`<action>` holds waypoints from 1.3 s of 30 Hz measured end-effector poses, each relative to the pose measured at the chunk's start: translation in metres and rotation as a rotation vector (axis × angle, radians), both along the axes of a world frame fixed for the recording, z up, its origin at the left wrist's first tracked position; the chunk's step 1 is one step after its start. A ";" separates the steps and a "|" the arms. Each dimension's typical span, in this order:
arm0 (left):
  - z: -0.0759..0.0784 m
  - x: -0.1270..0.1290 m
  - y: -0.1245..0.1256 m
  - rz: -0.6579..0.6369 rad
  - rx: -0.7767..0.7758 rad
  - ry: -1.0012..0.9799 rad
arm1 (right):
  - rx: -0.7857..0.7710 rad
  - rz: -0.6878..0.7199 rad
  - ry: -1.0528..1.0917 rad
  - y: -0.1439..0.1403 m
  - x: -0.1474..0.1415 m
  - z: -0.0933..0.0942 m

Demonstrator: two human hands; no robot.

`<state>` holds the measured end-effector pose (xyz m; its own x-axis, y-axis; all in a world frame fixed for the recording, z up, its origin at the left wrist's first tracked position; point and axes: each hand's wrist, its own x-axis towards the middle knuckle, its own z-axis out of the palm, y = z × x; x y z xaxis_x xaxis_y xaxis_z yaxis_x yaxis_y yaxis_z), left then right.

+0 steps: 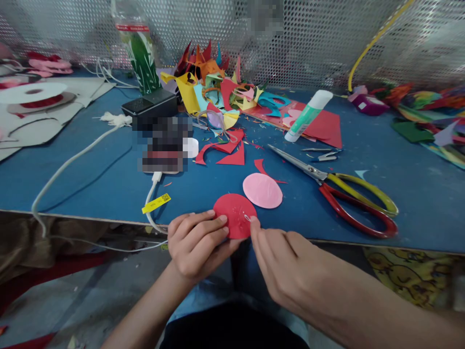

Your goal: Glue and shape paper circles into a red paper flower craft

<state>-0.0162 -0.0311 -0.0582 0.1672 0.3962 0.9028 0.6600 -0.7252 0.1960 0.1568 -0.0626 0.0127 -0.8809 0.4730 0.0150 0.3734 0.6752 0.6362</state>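
You can read no text here. The yellow tag (156,203) on the white cable (150,194) carries small dark print and what looks like a code square, too small to make out. The red band on the plastic bottle (138,48) shows faint lettering, blurred beyond reading.

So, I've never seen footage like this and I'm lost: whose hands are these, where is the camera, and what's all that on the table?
The camera sits on a person's head, looking down at their own bare hands. The left hand holds a red paper circle at the edge of the blue table; the right hand pinches something tiny at the circle's edge, too small to identify. Nearby lie a pink circle, scissors, a glue stick and a pile of coloured paper scraps.
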 end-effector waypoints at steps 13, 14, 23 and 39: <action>-0.003 -0.002 0.000 0.013 -0.003 0.015 | -0.101 -0.107 0.380 0.025 0.026 0.016; -0.003 -0.002 0.000 0.012 -0.004 0.014 | -0.086 -0.095 0.389 0.025 0.029 0.012; -0.004 -0.003 -0.001 0.031 -0.009 0.019 | -0.905 -0.546 0.941 0.041 0.019 0.003; -0.001 -0.014 -0.002 -0.052 -0.042 0.112 | -0.784 -0.580 0.792 0.039 0.021 0.010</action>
